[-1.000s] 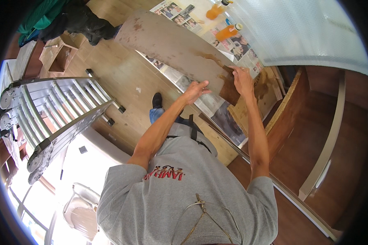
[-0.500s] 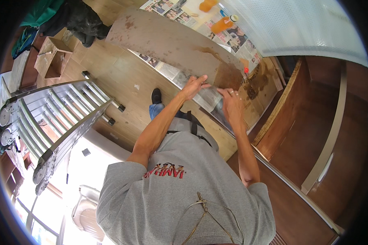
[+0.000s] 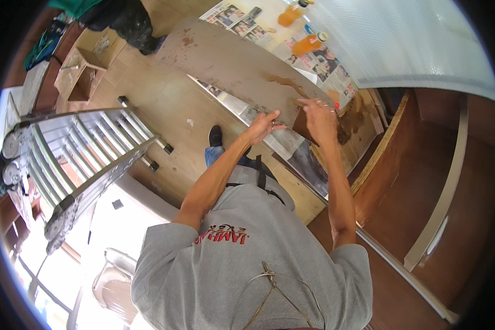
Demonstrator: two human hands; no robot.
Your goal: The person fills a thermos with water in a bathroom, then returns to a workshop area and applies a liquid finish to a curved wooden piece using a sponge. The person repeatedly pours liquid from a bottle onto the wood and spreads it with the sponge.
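- The long, flat grey-brown board [image 3: 231, 66] lies slantwise in front of you, its far end to your upper left and its near end by your hands.
- Its face is dull, with reddish-brown blotches toward the far end, a wet-looking brown streak [image 3: 283, 81] along the far edge and a darker brown patch [image 3: 301, 124] at the near end.
- Your left hand [image 3: 265, 126] is at the board's near edge, thumb and fingers slightly apart with nothing visible between them; you cannot tell whether it touches.
- Your right hand [image 3: 320, 118] is over the dark patch, index finger extended leftward and the others curled; whether it grips anything cannot be told.
- That hand covers part of the patch and the board's end; a small red object [image 3: 336, 105] beside it is too small to identify.
- The counter beneath is spread with printed newspaper sheets [image 3: 327, 60]; two clear bottles of orange liquid [image 3: 308, 44] are beyond the board.
- A translucent bubble-textured sheet [image 3: 407, 49] is at upper right, above brown wooden cabinetwork [image 3: 379, 170].
- An aluminium folding ladder [image 3: 93, 148] stands left on the wood-look floor [image 3: 165, 104]; another person's dark-trousered leg [image 3: 129, 25] is cut off above.
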